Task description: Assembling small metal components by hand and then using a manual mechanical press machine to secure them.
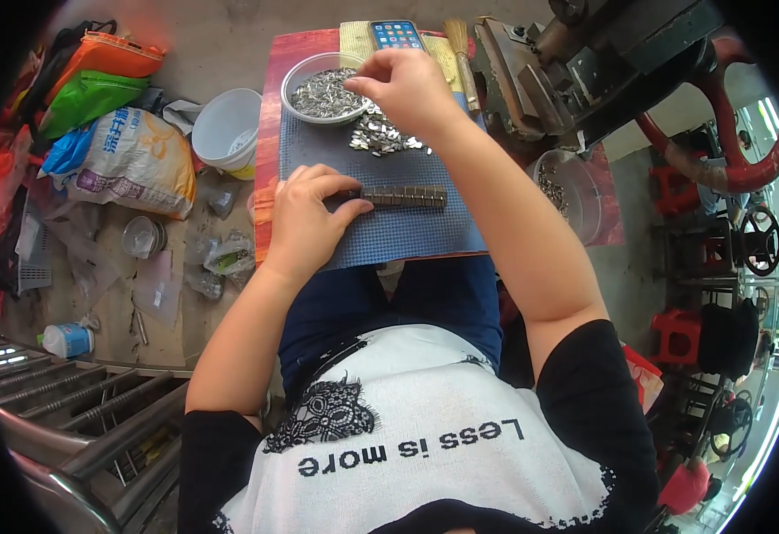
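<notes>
On the blue textured mat (380, 236), a dark bar made of small metal blocks in a row (404, 196) lies crosswise. My left hand (305, 209) grips its left end between thumb and fingers. My right hand (411, 93) is over the right rim of a clear round bowl (287, 100) full of small shiny metal pieces (325, 93). Its thumb and forefinger are pinched together; whatever they hold is too small to make out. Below that hand a loose heap of flat metal pieces (380, 135) is spread on the mat.
A phone (395, 36) lies on a yellow cloth at the far edge, beside a straw brush (460, 58). To the right stand a dark machine with a red wheel (718, 116) and a clear tub (585, 191). A white bucket (220, 133) and sacks (131, 165) are at left.
</notes>
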`<state>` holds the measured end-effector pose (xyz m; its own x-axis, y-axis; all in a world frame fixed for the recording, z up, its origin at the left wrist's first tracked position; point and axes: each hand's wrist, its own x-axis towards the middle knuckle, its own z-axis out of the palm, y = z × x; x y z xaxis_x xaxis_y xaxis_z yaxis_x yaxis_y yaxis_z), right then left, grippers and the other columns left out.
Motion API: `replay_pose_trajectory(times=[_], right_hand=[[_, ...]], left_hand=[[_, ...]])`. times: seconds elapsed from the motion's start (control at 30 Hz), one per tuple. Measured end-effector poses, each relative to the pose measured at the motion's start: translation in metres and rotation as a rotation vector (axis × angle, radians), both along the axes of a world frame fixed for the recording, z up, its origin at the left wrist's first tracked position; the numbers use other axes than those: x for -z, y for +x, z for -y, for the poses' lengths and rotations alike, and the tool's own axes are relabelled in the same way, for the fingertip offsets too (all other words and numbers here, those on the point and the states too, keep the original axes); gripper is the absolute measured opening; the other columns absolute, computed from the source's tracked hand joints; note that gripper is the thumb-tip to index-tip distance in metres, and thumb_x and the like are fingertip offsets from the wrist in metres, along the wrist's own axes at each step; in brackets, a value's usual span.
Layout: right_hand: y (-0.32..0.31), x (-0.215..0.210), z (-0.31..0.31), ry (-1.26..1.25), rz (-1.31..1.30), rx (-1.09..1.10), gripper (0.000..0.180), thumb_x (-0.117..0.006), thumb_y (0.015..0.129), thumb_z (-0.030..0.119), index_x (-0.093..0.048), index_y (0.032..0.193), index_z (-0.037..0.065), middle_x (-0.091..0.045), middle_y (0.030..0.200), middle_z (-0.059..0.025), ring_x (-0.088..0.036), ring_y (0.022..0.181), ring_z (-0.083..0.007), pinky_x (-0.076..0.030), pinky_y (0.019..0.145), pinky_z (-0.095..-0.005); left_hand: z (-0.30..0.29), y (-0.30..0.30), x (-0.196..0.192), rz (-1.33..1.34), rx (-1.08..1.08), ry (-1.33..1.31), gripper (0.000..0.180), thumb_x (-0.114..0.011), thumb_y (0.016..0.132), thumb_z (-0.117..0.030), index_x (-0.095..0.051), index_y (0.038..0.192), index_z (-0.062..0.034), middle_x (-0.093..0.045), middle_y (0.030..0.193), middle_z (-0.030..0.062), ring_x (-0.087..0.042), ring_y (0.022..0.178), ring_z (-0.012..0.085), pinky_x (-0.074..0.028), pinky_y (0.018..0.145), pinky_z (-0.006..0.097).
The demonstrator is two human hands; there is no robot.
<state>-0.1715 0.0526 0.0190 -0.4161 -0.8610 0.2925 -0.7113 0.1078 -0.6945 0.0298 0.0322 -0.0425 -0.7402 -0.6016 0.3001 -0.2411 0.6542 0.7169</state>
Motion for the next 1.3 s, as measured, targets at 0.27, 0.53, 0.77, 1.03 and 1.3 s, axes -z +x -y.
replay_pose_trajectory(times=[0.27,0.53,0.77,1.03,1.3], right_hand=[[-0.013,0.018,-0.127,0.38,-0.507,0.293,0.022,-0.07,0.087,0.019,-0.068,0.085,-0.004,-0.066,0.086,-0.023,-0.068,0.083,-0.0397,-0.055,0.076,-0.0466],[-0.017,0.037,-0.132,0.268,-0.496,0.384,0.022,-0.068,0.088,0.019,-0.068,0.087,-0.003,-0.065,0.091,-0.0213,-0.067,0.081,-0.0373,-0.055,0.074,-0.0442],[0.001,0.017,-0.139,0.081,-0.254,-0.25,0.023,-0.075,0.081,0.008,-0.07,0.102,0.0,-0.065,0.095,-0.0115,-0.067,0.082,-0.0286,-0.055,0.073,-0.0359],[0.008,0.02,-0.13,0.101,-0.291,-0.358,0.022,-0.076,0.079,0.007,-0.07,0.099,-0.001,-0.063,0.094,-0.0119,-0.066,0.079,-0.0296,-0.055,0.071,-0.0365],[0.009,0.011,-0.133,0.137,-0.189,-0.349,0.023,-0.077,0.08,0.008,-0.069,0.1,0.0,-0.063,0.093,-0.0126,-0.064,0.087,-0.0313,-0.053,0.076,-0.038]], left_hand=[[-0.007,0.002,0.001,0.005,-0.016,-0.006,0.017,-0.08,0.076,-0.018,-0.076,0.089,-0.0081,-0.07,0.088,0.0034,-0.061,0.091,0.0245,-0.04,0.079,0.039],[-0.018,-0.006,-0.006,0.003,0.008,-0.045,0.019,-0.078,0.08,-0.015,-0.074,0.094,-0.003,-0.069,0.09,0.0092,-0.061,0.089,0.0275,-0.045,0.08,0.038],[-0.02,-0.005,0.002,-0.087,-0.04,-0.009,0.015,-0.068,0.09,-0.017,-0.075,0.094,-0.0047,-0.068,0.09,0.009,-0.059,0.09,0.0288,-0.043,0.083,0.039],[-0.022,-0.005,0.001,-0.052,-0.046,-0.043,0.016,-0.069,0.091,-0.02,-0.076,0.093,-0.0063,-0.068,0.091,0.0076,-0.059,0.09,0.028,-0.043,0.083,0.039],[-0.023,-0.005,-0.007,0.02,-0.02,-0.023,0.018,-0.076,0.083,-0.014,-0.072,0.095,-0.0016,-0.067,0.089,0.0098,-0.059,0.087,0.027,-0.047,0.078,0.037]])
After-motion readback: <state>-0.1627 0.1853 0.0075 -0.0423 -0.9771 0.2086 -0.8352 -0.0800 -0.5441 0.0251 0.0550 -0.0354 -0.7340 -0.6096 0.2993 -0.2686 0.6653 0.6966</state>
